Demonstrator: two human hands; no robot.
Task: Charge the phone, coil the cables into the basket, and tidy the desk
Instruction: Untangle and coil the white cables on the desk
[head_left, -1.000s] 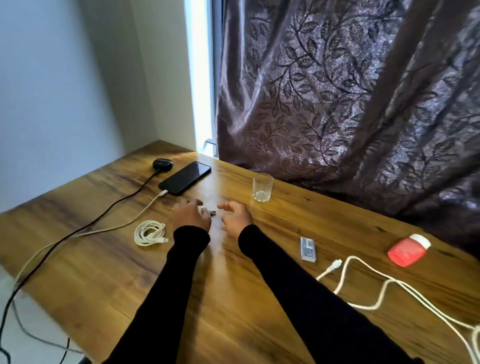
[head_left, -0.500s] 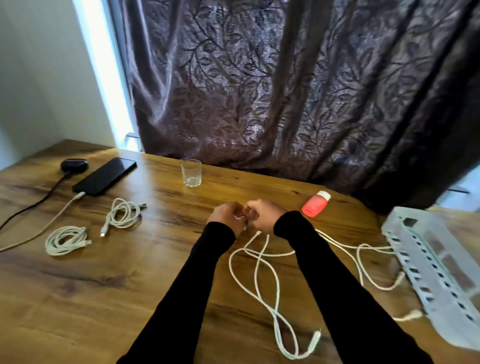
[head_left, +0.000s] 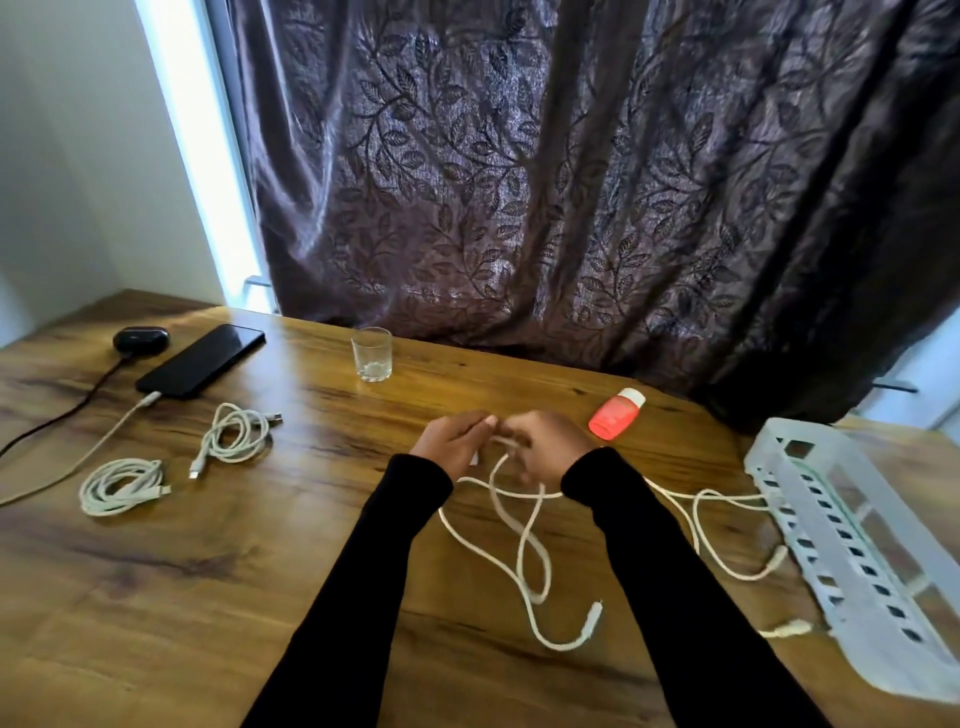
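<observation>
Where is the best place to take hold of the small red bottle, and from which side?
Grip the red bottle across its flat middle, coming from above. It lies on its side, white cap pointing toward the curtain, so both long edges seem free.

desk (head_left: 260, 597): wood-grain top, warm brown with dark streaks, low satin sheen
curtain (head_left: 519, 182): dark purple-brown cloth, leaf pattern woven in, soft shimmer on the folds
phone (head_left: 200, 360): black, smooth glossy face, left of the frame
small case (head_left: 140, 338): black, rounded, glossy plastic look, upper left
glass (head_left: 371, 353): clear, smooth, shiny
bottle (head_left: 615, 413): coral-red plastic look, matt, with a white cap
loose cable (head_left: 524, 540): white, smooth rubbery jacket, slightly shiny
coiled cables (head_left: 122, 486): white, matt jacket
basket (head_left: 852, 561): pale plastic, slotted walls, matt, right edge
sleeves (head_left: 363, 597): black cloth, matt
wall (head_left: 78, 156): painted, flat matt
</observation>
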